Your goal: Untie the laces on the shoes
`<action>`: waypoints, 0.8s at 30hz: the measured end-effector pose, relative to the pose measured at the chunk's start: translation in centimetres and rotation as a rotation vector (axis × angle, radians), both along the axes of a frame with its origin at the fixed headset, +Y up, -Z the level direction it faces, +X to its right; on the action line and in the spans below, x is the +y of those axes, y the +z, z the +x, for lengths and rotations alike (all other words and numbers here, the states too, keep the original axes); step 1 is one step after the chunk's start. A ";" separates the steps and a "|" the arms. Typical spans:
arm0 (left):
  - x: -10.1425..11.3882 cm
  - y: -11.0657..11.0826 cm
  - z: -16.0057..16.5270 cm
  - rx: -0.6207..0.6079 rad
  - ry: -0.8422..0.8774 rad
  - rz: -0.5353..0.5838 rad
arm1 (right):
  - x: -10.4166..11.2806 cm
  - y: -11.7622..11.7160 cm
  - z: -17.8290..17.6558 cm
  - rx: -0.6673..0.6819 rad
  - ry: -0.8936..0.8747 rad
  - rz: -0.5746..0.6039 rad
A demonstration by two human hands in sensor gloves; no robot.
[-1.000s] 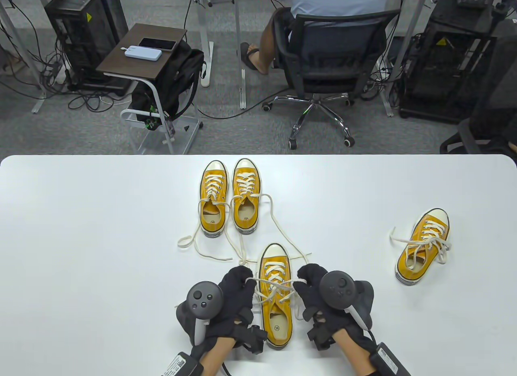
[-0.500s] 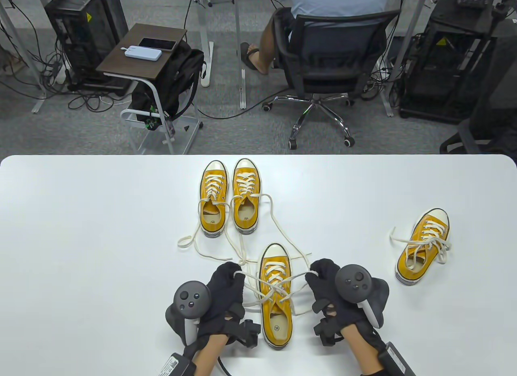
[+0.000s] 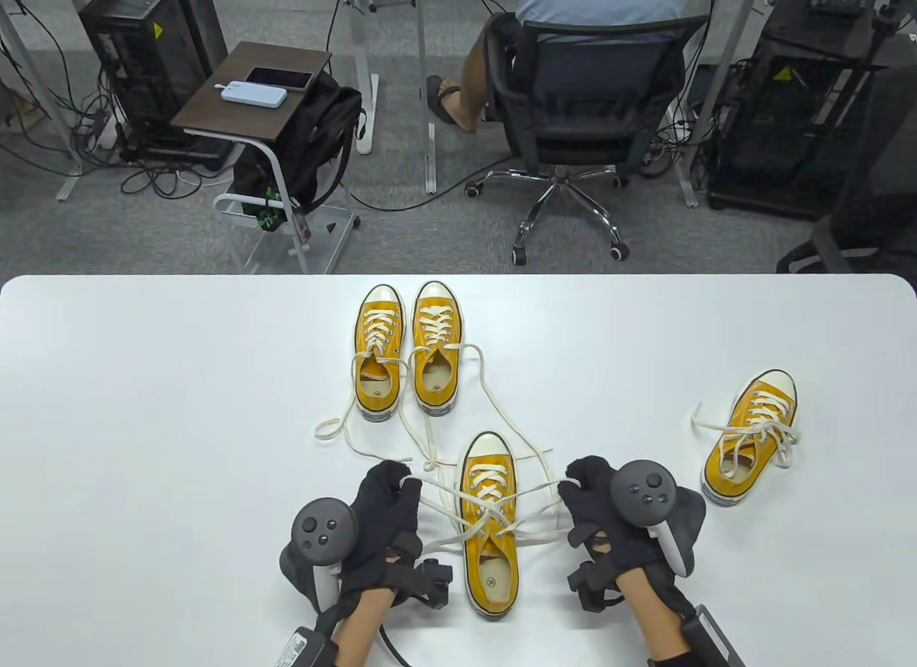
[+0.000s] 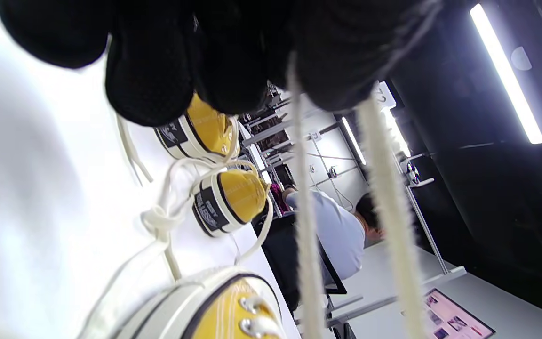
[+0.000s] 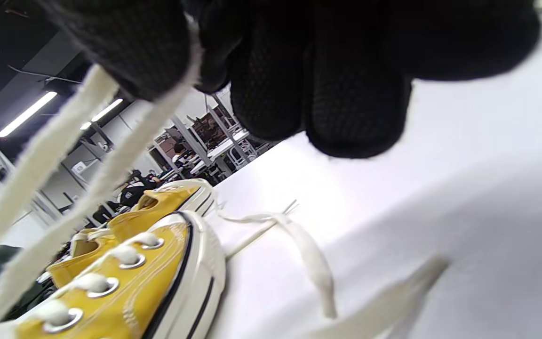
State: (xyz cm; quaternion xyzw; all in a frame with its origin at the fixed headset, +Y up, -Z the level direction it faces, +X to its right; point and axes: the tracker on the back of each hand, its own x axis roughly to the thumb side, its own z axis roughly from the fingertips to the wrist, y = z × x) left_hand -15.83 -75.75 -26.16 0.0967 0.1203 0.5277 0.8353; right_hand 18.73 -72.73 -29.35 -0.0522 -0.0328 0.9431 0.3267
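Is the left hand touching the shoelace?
Touching. In the left wrist view, two strands of the shoelace run straight up into the gloved fingers of the left hand.

The tabletop (image 3: 143, 409) is plain white. All four shoes are yellow canvas with cream toe caps and cream laces: the pair (image 3: 407, 348) toward the far edge, the near shoe (image 3: 490, 534) by the near edge, the single shoe (image 3: 749, 438) toward the right edge. Their soles carry a thin black stripe, and the heels a black patch with white lettering. The gloves (image 3: 383, 513) are black; the trackers (image 3: 324, 534) are dark grey.
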 end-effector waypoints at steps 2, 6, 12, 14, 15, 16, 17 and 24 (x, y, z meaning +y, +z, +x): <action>0.0 0.0 -0.4 0.012 0.003 -0.006 | -0.1 -0.1 0.4 -0.018 -0.025 -0.001; -0.2 -0.1 -0.9 0.029 0.033 0.000 | -0.1 -0.2 0.9 -0.034 -0.039 -0.005; -0.5 -0.2 -1.5 0.056 0.059 -0.022 | -0.3 -0.5 1.8 -0.047 -0.065 -0.037; -0.5 -0.2 -1.8 0.068 0.060 -0.016 | -0.4 -0.6 2.1 -0.054 -0.065 -0.047; -0.5 -0.2 -1.9 0.081 0.057 -0.020 | -0.4 -0.6 2.2 -0.062 -0.070 -0.047; -0.5 -0.2 -2.1 0.085 0.056 -0.019 | -0.4 -0.6 2.3 -0.067 -0.074 -0.048; -0.5 -0.2 -2.3 0.093 0.061 -0.019 | -0.4 -0.6 2.5 -0.067 -0.079 -0.052; -0.7 -0.3 -3.1 0.131 0.083 -0.027 | -0.9 -0.9 3.3 -0.095 -0.091 -0.088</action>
